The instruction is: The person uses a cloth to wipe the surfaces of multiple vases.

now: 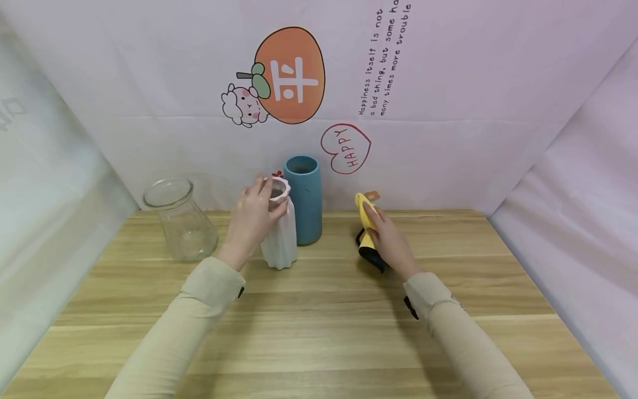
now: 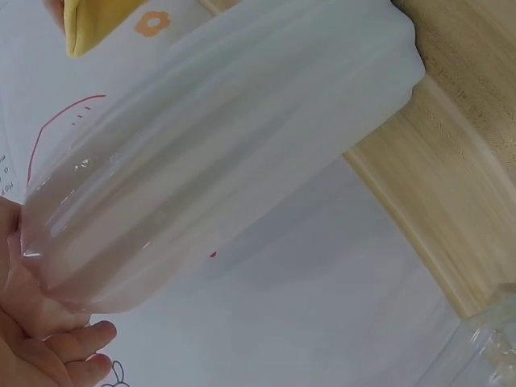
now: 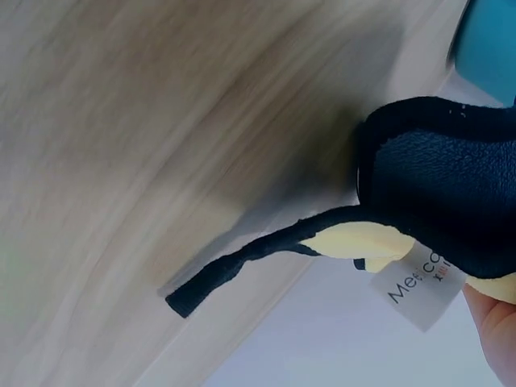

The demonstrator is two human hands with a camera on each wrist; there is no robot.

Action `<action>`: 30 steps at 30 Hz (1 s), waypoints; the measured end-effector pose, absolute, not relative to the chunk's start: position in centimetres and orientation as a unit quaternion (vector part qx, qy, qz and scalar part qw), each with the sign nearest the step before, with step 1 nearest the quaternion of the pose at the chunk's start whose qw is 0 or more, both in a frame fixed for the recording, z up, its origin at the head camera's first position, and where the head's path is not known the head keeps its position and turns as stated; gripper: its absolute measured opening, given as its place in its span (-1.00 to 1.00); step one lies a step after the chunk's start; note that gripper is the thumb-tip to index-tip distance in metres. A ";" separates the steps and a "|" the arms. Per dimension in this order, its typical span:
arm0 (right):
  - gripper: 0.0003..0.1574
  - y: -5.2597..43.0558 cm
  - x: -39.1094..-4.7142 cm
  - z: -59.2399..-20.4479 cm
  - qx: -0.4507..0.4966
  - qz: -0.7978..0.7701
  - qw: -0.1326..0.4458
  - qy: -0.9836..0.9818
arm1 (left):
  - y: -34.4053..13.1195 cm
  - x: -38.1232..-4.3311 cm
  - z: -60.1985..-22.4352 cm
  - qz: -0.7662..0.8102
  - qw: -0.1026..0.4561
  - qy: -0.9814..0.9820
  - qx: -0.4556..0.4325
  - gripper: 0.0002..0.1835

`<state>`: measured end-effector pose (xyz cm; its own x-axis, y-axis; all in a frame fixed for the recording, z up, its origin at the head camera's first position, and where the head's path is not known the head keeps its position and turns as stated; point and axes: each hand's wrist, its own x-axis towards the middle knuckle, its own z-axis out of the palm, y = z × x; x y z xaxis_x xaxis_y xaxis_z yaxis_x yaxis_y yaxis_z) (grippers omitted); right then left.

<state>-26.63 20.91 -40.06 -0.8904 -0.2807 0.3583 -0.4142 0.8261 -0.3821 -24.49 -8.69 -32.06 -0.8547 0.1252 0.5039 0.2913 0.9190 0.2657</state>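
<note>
My left hand (image 1: 252,217) grips a white ribbed vase (image 1: 281,241) at its scalloped rim, with the thumb on the near side. In the left wrist view the glossy white vase (image 2: 226,145) fills the middle, its rim by the fingers (image 2: 76,347). Directly behind it stands a taller blue vase (image 1: 308,205). Farther right, my right hand (image 1: 391,244) holds a soft yellow and black toy (image 1: 366,221) just over the table. The right wrist view shows its black underside (image 3: 451,177), a dangling black strip (image 3: 242,254) and a white printed tag (image 3: 419,286); its exact kind is unclear.
A clear glass vase (image 1: 188,233) stands on the left, beside my left forearm. The wood-grain table (image 1: 309,332) ends at a white printed cloth (image 1: 448,111) behind the vases. White cloth also hangs at the left (image 1: 45,183) and right sides.
</note>
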 end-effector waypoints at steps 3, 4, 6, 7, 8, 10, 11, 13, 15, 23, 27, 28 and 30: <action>-0.22 21.3 -26.8 -40.1 0.173 0.217 0.147 -0.949 | -9.0 -24.7 -32.2 -0.165 0.240 -0.951 -0.104 -0.39; -0.23 21.4 -26.9 -40.1 0.170 0.212 0.148 -0.951 | -9.1 -24.7 -32.2 -0.166 0.239 -0.951 -0.102 -0.39; -0.23 21.6 -27.0 -40.1 0.164 0.204 0.147 -0.954 | -9.4 -24.9 -32.2 -0.165 0.237 -0.952 -0.097 -0.39; -0.23 21.8 -27.0 -40.1 0.160 0.202 0.147 -0.955 | -9.5 -25.0 -32.2 -0.165 0.236 -0.953 -0.094 -0.39; -0.23 21.9 -27.1 -40.1 0.157 0.199 0.145 -0.956 | -9.7 -25.0 -32.3 -0.165 0.236 -0.953 -0.092 -0.38; -0.24 22.2 -27.3 -40.1 0.150 0.191 0.145 -0.959 | -9.9 -25.2 -32.4 -0.164 0.240 -0.953 -0.090 -0.38; -0.24 22.3 -27.4 -40.1 0.144 0.188 0.143 -0.961 | -10.0 -25.3 -32.4 -0.163 0.241 -0.952 -0.090 -0.38; -0.24 22.6 -27.6 -40.2 0.136 0.181 0.141 -0.964 | -10.2 -25.4 -32.4 -0.163 0.243 -0.952 -0.090 -0.38; -0.24 22.8 -27.7 -40.2 0.129 0.173 0.138 -0.967 | -10.3 -25.6 -32.4 -0.164 0.245 -0.951 -0.092 -0.38; -0.24 23.8 -28.1 -40.1 0.102 0.162 0.127 -0.973 | -10.7 -26.1 -32.3 -0.167 0.240 -0.952 -0.090 -0.38; -0.24 24.3 -28.3 -40.2 0.101 0.160 0.138 -0.972 | -10.8 -26.4 -32.3 -0.168 0.239 -0.952 -0.091 -0.37; -0.24 24.5 -28.3 -40.3 0.101 0.159 0.142 -0.972 | -10.9 -26.4 -32.3 -0.168 0.238 -0.952 -0.092 -0.37; -0.25 24.8 -28.5 -40.4 0.102 0.157 0.146 -0.971 | -11.0 -26.6 -32.3 -0.168 0.237 -0.952 -0.092 -0.37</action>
<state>-28.46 24.76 -40.44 -0.9367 -0.1518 0.3155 -0.2433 0.9302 -0.2747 -26.57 -10.96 -32.25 -0.8707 0.0965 0.4823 0.2557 0.9264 0.2763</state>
